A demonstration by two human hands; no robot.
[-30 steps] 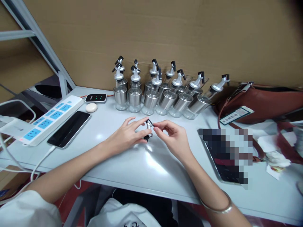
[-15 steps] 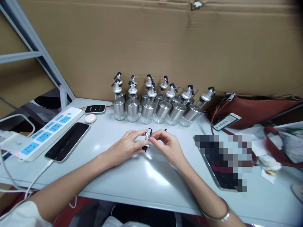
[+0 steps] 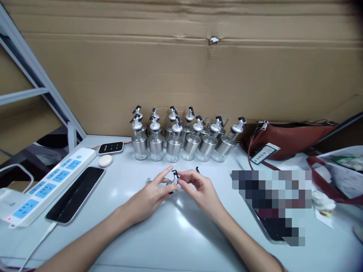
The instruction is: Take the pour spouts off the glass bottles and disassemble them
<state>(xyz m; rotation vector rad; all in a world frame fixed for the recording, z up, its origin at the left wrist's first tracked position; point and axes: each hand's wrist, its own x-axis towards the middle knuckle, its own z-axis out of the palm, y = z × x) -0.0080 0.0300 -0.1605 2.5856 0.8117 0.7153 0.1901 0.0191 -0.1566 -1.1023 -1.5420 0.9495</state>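
Observation:
Between my hands, at the middle of the table, is a small silver pourer spout point(image 3: 175, 180) with a black flip cap. My left hand point(image 3: 149, 198) grips its lower part between thumb and fingers, with the index finger stretched out past it. My right hand point(image 3: 202, 189) pinches its upper part from the right with thumb and fingertips. Behind my right hand shows a small black tip point(image 3: 197, 169); the rest of that piece is hidden. A shiny, greyish piece point(image 3: 149, 180) lies partly covered behind my left hand. Glass oil bottles point(image 3: 174, 145) with steel sleeves and similar spouts stand in two rows beyond.
On the left lie a power strip point(image 3: 58, 181), a charging phone point(image 3: 76, 196), a round white case point(image 3: 106, 160) and a small black device point(image 3: 111, 148). A brown bag point(image 3: 292, 138) and a partly blurred-out phone point(image 3: 269, 223) are on the right. A cardboard wall point(image 3: 141, 75) closes the back.
The view has tilted up and shifted slightly. My right hand's fingers have moved onto the top of the pourer spout, and its cap is turned differently. The bottles stand as before.

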